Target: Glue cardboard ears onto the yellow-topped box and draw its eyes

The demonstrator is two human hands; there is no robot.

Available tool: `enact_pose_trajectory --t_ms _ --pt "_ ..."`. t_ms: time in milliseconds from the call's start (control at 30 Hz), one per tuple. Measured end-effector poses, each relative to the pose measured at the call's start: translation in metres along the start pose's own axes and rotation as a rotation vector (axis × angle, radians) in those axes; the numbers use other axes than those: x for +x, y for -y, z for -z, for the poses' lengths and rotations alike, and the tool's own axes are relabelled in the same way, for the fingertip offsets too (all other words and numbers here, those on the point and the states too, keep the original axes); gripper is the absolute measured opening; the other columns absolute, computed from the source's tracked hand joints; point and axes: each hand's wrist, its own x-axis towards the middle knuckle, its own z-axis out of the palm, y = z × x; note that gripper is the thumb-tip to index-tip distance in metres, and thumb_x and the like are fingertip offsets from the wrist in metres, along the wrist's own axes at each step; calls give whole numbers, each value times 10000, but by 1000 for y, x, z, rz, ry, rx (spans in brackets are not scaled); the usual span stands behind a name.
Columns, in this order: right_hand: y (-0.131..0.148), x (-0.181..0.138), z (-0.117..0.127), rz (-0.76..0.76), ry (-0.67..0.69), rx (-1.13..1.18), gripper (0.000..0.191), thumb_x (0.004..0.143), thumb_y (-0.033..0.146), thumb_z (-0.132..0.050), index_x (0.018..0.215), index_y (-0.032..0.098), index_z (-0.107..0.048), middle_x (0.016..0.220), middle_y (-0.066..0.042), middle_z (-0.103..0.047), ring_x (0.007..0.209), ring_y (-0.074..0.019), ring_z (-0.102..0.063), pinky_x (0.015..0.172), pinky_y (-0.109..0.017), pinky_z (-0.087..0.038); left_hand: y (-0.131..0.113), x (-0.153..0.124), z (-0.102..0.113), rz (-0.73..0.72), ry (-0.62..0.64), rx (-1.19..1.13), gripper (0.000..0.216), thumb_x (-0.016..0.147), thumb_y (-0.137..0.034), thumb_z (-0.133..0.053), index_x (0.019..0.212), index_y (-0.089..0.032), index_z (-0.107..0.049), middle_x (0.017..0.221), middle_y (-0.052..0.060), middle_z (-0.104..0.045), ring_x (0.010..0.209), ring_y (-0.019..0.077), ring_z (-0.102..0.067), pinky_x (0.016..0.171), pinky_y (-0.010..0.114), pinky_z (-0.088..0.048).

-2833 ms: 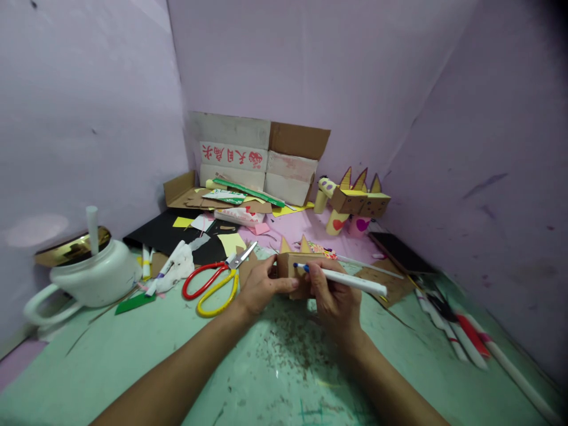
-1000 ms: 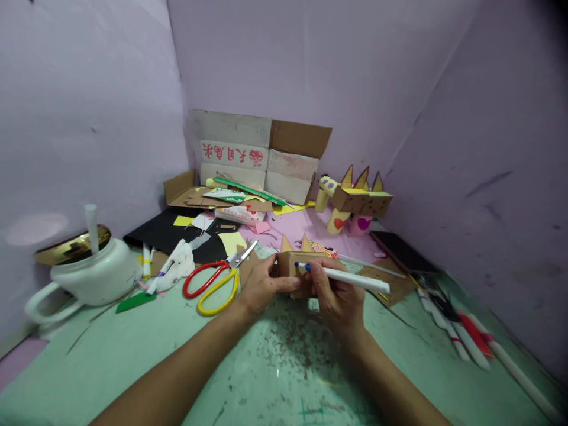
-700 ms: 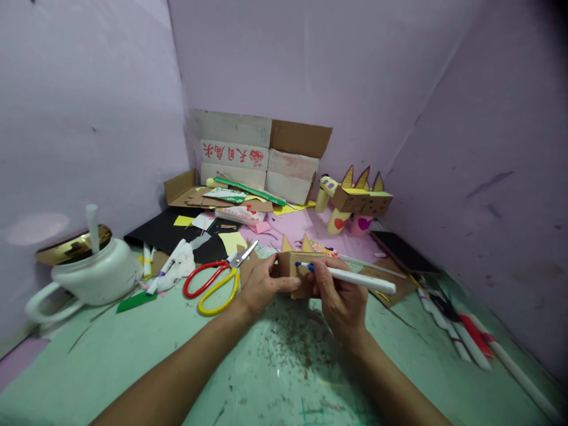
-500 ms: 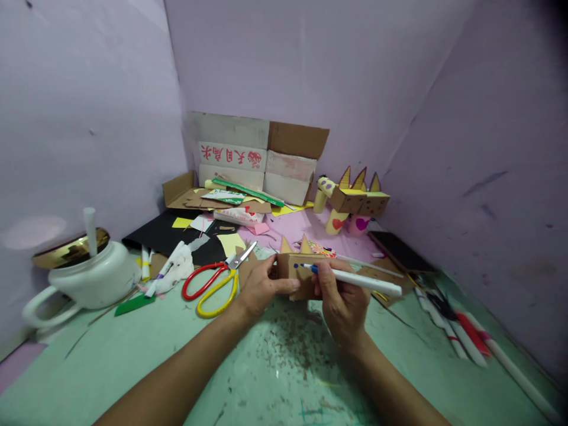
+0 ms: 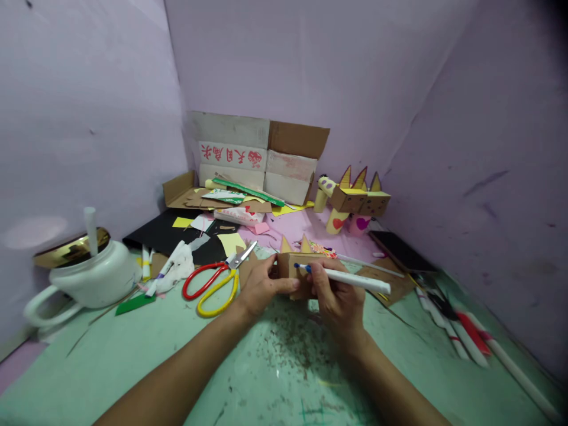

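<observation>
My left hand (image 5: pixel 264 287) grips the left end of a small cardboard box (image 5: pixel 306 259), its thumb lying across the front face. Two pointed yellowish ears (image 5: pixel 305 244) rise from the box's top. In my right hand (image 5: pixel 339 299) is a white marker (image 5: pixel 355 279) with a blue tip, held like a pen. The tip meets the front face at a dark blue dot near the left side. My right fingers cover the right part of that face. Close to my left hand lies a pair of scissors (image 5: pixel 233 273) with one red and one yellow handle, blades apart.
A white mug (image 5: pixel 95 278) with a gold lid stands at left. Black paper (image 5: pixel 160 228) and scraps lie behind the scissors. An unfolded carton (image 5: pixel 233 145) leans on the back wall. Cardboard animal figures (image 5: pixel 350 201) stand back right; several markers (image 5: pixel 457 331) lie at right.
The marker and my right hand have shifted slightly left, bringing the tip onto the left dot. My left hand and the box stay in place.
</observation>
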Motion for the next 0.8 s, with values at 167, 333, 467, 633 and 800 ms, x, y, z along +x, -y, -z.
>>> enact_pose_trajectory --t_ms 167,333,467,633,800 --pt "-1 0 -1 1 6 3 113 879 219 -525 791 193 -591 624 27 -560 530 -115 -528 501 -240 -428 -1 -1 0 -7 6 0 486 582 -250 -754 1031 -131 -611 958 57 -675 940 269 -598 808 328 -457" --pt "0 -1 -1 -10 10 0 119 879 235 -526 796 191 -599 656 10 -591 558 -126 -551 509 -249 -438 0 -1 0 -12 11 11 471 598 -231 -748 1040 -136 -615 974 58 -677 954 271 -596 826 337 -453" --pt "0 -1 -2 -20 3 -4 135 876 263 -530 802 185 -611 651 1 -600 548 -135 -556 491 -256 -440 0 -1 1 -14 10 24 470 605 -238 -751 1045 -142 -620 990 57 -679 956 273 -595 829 339 -452" --pt "0 0 -1 -13 10 -2 133 873 265 -533 800 188 -614 662 -5 -608 562 -140 -564 487 -256 -443 0 0 1 -21 6 34 456 601 -246 -750 1027 -140 -627 966 55 -682 958 282 -593 825 345 -454" --pt "-1 0 -1 -8 30 20 128 877 257 -530 799 195 -611 659 4 -595 560 -133 -554 493 -252 -442 1 0 2 -18 3 51 460 595 -251 -751 1021 -129 -626 950 63 -681 953 286 -593 822 352 -457"
